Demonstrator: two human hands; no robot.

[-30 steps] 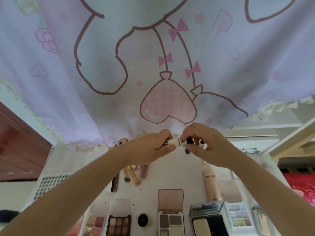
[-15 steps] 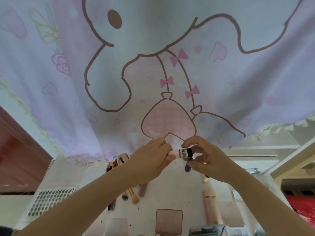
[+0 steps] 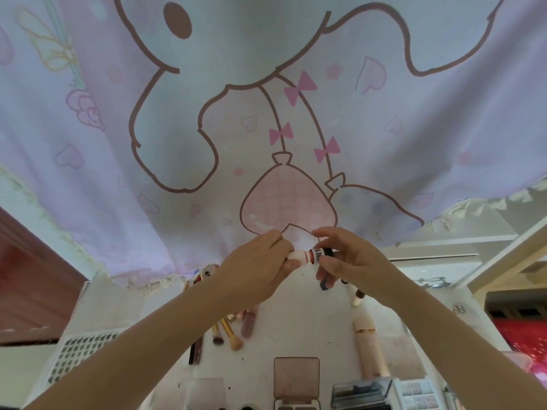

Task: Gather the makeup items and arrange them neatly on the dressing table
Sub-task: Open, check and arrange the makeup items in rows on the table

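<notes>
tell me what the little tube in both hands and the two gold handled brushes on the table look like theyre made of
Little tube: probably smooth plastic, a glossy white body with a printed label and dark cap end. Left hand and right hand pinch its ends. Gold-handled brushes: shiny gold handles, metal or metallised plastic, can't tell which; soft tan bristle heads, likely synthetic fibre.

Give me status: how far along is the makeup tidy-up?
Partly done. Palettes sit in a row along the near edge of the dressing table, with brushes grouped to the left. In hand: left hand and right hand both grip a small tube. Left: placing it and straightening the loose beige tube.
</notes>
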